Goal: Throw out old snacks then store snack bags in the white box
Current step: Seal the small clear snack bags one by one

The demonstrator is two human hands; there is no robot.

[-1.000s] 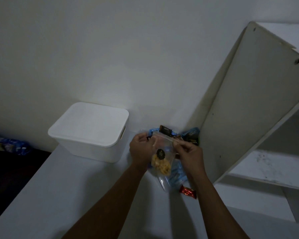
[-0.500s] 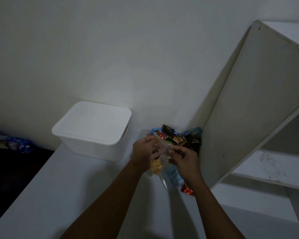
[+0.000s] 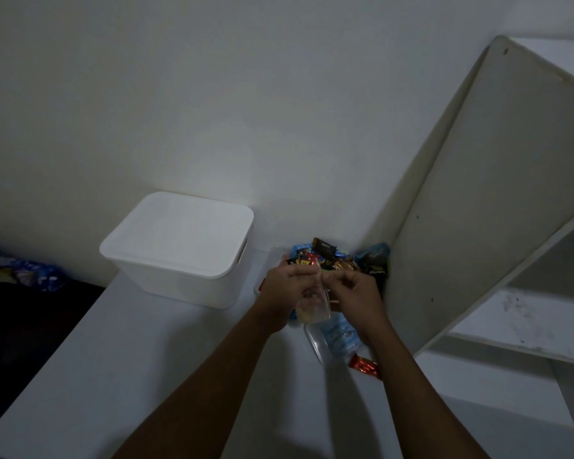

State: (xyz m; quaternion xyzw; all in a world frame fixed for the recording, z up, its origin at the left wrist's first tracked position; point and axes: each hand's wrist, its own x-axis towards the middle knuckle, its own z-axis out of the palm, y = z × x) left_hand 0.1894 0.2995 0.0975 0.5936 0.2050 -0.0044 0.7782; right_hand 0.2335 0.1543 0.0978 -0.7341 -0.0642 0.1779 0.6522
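Two sets of fingers (image 3: 299, 273) close on one clear snack bag (image 3: 314, 308) just below the centre of the frame. The left hand (image 3: 284, 288) and the right hand (image 3: 358, 294) each pinch its top edge, fingers curled, and the bag hangs between them above the table (image 3: 120, 359). Pale yellow snack pieces sit at the bag's bottom.

Directly beneath it lie a blue packet (image 3: 340, 334) and a clear plastic item (image 3: 314, 346), bag or tub not clear, the two touching. A red wrapper (image 3: 363, 366) rests just beside the right forearm, lower right of centre.

Beyond the knuckles, a pile of wrapped snacks (image 3: 332, 258) in black, brown, red and blue fills the corner where the wall (image 3: 212, 94) meets the side panel of a white shelf unit (image 3: 471, 200), which takes up the right of the frame.

Left of the hands, near but apart from them, the white box (image 3: 179, 256) stands on the table against the wall, its lid on. At the far left edge, in shadow beyond the table, some blue packaging (image 3: 24, 274) is dimly visible.
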